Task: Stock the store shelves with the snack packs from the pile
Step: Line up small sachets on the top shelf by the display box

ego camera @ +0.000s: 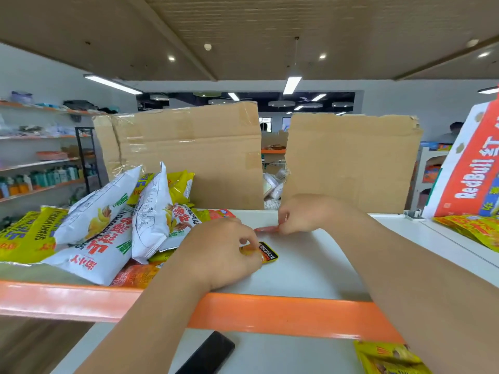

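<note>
Presently, a yellow pack is pinched by the left hand, a red pack by the right hand, during shelf placement; release is likely required next.

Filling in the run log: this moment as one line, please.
left hand: holds small yellow-black pack on shelf | right hand: pinches thin red pack on shelf | pile: bags heaped at left

Wood-slat ceiling, strip lights, left wall shelving
</note>
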A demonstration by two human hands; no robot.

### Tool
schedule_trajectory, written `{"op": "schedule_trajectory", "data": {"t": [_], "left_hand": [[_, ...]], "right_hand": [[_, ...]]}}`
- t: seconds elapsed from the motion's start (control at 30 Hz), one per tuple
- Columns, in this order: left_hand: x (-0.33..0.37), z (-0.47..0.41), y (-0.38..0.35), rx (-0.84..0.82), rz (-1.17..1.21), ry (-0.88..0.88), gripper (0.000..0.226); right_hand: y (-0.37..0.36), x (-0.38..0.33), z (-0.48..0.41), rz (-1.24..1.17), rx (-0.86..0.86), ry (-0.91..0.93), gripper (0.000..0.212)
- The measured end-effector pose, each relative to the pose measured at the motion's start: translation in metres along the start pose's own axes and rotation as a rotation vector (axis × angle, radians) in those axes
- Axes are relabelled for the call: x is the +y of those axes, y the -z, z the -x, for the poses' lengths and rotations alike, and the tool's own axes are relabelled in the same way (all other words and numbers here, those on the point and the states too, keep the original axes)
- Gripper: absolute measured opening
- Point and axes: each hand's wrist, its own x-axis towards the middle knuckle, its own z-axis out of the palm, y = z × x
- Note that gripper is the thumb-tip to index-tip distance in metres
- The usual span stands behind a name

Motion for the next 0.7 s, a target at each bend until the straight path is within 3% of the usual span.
{"op": "schedule_trajectory", "data": {"t": [0.03, 0.1, 0.23, 0.37, 0.5, 0.6, 0.7], "left_hand": [[0.002, 0.001, 0.002, -0.071, -0.003, 0.014, 0.040], [0.004, 0.002, 0.003, -0.139, -0.024, 0.007, 0.040], [-0.002, -0.002, -0.001, -0.138, 0.039, -0.061, 0.046], [-0.005, -0.004, -0.002, -0.144, 0.007, -0.083, 0.059], [-0.010, -0.006, -0.006, -0.116, -0.020, -0.036, 0.058], [-0.010, -0.007, -0.007, -0.104, -0.010, -0.025, 0.041], [-0.009, -0.006, -0.009, -0.018, 0.002, -0.037, 0.023]], "right_hand": [[0.001, -0.001, 0.001, -0.002, 0.030, -0.013, 0.064], [0.001, 0.000, -0.001, -0.015, 0.136, -0.015, 0.046], [-0.001, 0.008, -0.005, -0.129, 0.370, 0.001, 0.020], [-0.002, 0.017, -0.010, -0.267, 0.505, -0.004, 0.017], [-0.005, 0.021, -0.016, -0.515, 0.473, -0.062, 0.024], [-0.007, 0.028, -0.016, -0.365, 0.334, -0.161, 0.017], [-0.010, 0.033, -0.012, -0.193, 0.162, -0.198, 0.036]]}}
